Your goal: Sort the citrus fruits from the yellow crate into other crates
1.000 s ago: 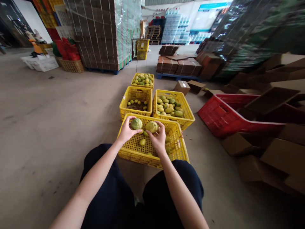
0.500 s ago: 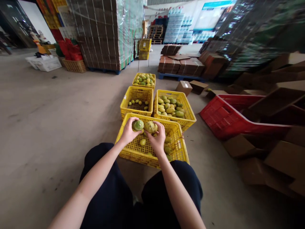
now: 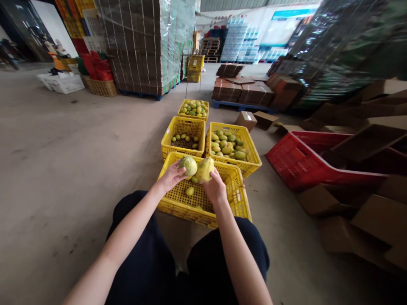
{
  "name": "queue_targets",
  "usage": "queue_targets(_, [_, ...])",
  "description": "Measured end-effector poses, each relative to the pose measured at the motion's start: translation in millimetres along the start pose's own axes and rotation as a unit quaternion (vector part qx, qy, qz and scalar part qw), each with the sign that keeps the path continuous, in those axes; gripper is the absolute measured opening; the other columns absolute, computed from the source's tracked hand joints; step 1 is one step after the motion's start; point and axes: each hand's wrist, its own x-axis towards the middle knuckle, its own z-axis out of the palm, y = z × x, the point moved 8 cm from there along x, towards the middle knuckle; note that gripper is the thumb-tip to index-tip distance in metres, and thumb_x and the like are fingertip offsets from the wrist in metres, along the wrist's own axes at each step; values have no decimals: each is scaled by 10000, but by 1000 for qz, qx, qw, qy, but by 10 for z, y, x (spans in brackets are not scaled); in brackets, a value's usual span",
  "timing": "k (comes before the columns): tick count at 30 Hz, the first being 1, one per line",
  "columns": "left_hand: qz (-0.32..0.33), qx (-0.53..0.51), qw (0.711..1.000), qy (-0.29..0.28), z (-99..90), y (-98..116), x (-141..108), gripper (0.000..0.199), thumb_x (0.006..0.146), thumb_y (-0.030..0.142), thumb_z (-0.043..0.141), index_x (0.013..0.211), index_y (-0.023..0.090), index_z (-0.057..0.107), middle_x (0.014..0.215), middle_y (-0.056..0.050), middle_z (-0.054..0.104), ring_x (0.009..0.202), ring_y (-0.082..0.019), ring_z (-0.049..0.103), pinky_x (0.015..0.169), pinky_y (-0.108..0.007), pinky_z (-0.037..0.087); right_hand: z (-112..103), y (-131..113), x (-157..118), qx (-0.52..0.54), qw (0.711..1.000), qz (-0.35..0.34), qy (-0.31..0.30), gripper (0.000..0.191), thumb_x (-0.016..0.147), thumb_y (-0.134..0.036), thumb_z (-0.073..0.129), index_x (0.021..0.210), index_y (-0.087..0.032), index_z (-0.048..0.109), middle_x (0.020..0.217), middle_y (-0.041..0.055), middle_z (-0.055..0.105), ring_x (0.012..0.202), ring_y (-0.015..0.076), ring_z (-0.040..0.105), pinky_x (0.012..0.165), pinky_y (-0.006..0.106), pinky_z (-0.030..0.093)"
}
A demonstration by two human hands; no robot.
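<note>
My left hand (image 3: pixel 172 176) is closed on a round green fruit (image 3: pixel 188 165). Close beside it, a yellow fruit (image 3: pixel 204 170) with a lumpy, tapered shape is gripped in my right hand (image 3: pixel 217 187). Both hands are raised over the nearest yellow crate (image 3: pixel 244 199). On that crate's slotted floor lies a small yellow-green fruit (image 3: pixel 190 191), with another partly hidden just below the held fruits. My right hand and forearm cover part of the crate's right side.
Behind stand a yellow crate with several small fruits (image 3: pixel 182 120), a fuller crate (image 3: pixel 252 148) and a farther full one (image 3: pixel 193 117). At right are a red crate (image 3: pixel 286 163) and cardboard boxes (image 3: pixel 321 201).
Both fruits have been turned in my fingers, and the right one now shows its long yellow side. My right hand has shifted slightly right and down. The view has tilted a little upward.
</note>
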Motion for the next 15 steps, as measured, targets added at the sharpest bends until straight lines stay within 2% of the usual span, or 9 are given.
queue_targets(5, [-22,-14,1000,4,-34,-80,9,451,663,377,847,1005,182,626,1091,-91,677,1081,-242,635,891,-337,548,-72,-23,23,8,1000,23,5,334,739,-504,625,947,-243,628,963,42,695,777,220,641,581,340,542])
queue_targets(10, [-34,-13,999,27,-113,-110,34,284,779,270,761,1017,154,661,1076,-99,689,1068,-219,642,938,-321,528,-126,48,89,24,998,50,4,242,766,-446,614,935,-273,602,848,4,671,677,199,610,526,325,513])
queue_targets(13, [-48,-15,998,34,-104,-122,25,260,805,197,713,1055,138,673,1097,-104,692,1017,-196,660,923,-297,534,-151,124,128,33,998,51,30,226,752,-436,599,914,-279,603,829,7,673,714,226,633,555,353,540])
queue_targets(15, [-50,-21,998,37,-69,-131,18,301,820,187,682,1120,173,659,1147,-90,682,976,-179,669,876,-287,551,-158,170,127,38,997,51,53,271,751,-455,597,942,-264,605,862,13,685,766,238,652,600,373,565])
